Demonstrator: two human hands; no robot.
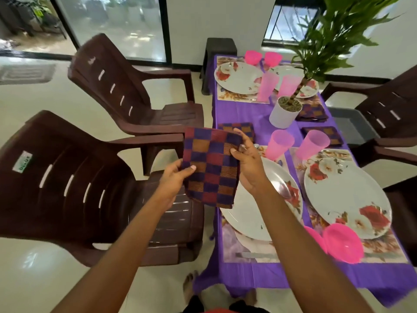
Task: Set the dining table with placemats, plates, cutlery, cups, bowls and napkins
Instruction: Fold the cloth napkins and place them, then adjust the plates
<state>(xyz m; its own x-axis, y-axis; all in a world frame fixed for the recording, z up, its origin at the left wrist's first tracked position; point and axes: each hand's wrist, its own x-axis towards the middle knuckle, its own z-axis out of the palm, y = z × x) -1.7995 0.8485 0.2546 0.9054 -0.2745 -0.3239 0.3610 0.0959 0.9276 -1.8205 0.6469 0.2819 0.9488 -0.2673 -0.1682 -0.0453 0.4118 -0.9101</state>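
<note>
1. Gripping a checked napkin (209, 168) with both hands, up in the air over the left edge of the bench (243, 114), in front of the near-left plate (248, 220).
2. Left hand (173, 179): pinching the napkin's left edge, thumb on the front face, fingers tucked behind.
3. Right hand (248, 168): clasping the right edge near the top, fingers curled round the fabric.
4. Hanging flat, folded to a rectangle, lower end drooping before the plate's rim; touching it or not, cannot tell.
5. Covering the bench: a purple cloth (270, 274), with floral placemats (248, 251) under the plates.
6. Just right of the near-left plate: a near-right plate (345, 193), also flowered. At the far end: two far plates (239, 77), the right one partly hidden behind the plant.
7. Standing upright beyond the near plates: two near cups (279, 144), pink. Close to the far plates: two far cups (267, 86), pink as well.
8. Lying at the near right corner: two near bowls (343, 242), pink, overlapping in this view. At the far edge: two far bowls (253, 57).
9. Laid folded on the cloth: three matching folded napkins (237, 129), one just behind the held one, two to the right of the pot.
10. In the middle of the bench: a white pot (284, 115) holding a green plant (338, 30).
11. Drawn up on the left: two brown chairs (67, 188). On the right: another right-side chair (388, 109).
</note>
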